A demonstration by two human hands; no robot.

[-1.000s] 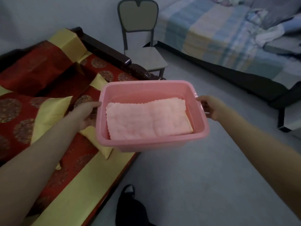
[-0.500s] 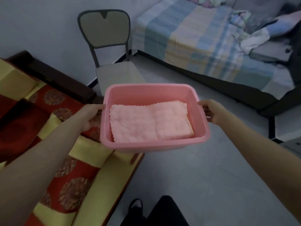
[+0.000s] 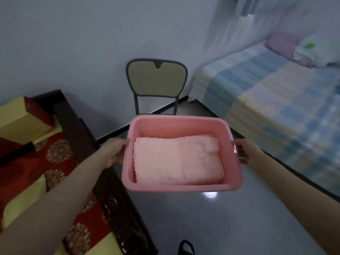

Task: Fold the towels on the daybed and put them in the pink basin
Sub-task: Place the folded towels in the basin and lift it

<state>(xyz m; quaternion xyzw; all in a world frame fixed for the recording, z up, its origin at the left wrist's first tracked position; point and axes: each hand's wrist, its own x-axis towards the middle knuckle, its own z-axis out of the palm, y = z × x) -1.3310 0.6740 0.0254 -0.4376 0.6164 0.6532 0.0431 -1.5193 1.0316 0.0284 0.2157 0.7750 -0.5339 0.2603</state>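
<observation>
I carry the pink basin (image 3: 181, 187) in the air, level, above the grey floor in front of the chair. A folded pink towel (image 3: 176, 161) lies flat inside and fills most of the bottom. My left hand (image 3: 115, 152) grips the basin's left rim, its fingers curled under the edge. My right hand (image 3: 245, 151) grips the handle on the right rim. The daybed (image 3: 55, 173), covered in red and yellow patterned cloth with a dark wooden frame, lies to my left; no loose towel shows on it.
A metal chair (image 3: 156, 80) with a beige back stands against the wall, just beyond the basin. A bed (image 3: 276, 100) with a blue and yellow checked cover runs along the right. A yellow cushion (image 3: 20, 120) sits on the daybed. A dark shoe (image 3: 185, 248) shows at the bottom.
The basin, held in both hands, has swung away from the daybed and now sits in front of the chair. My view has turned right and lifted; both grips are unchanged.
</observation>
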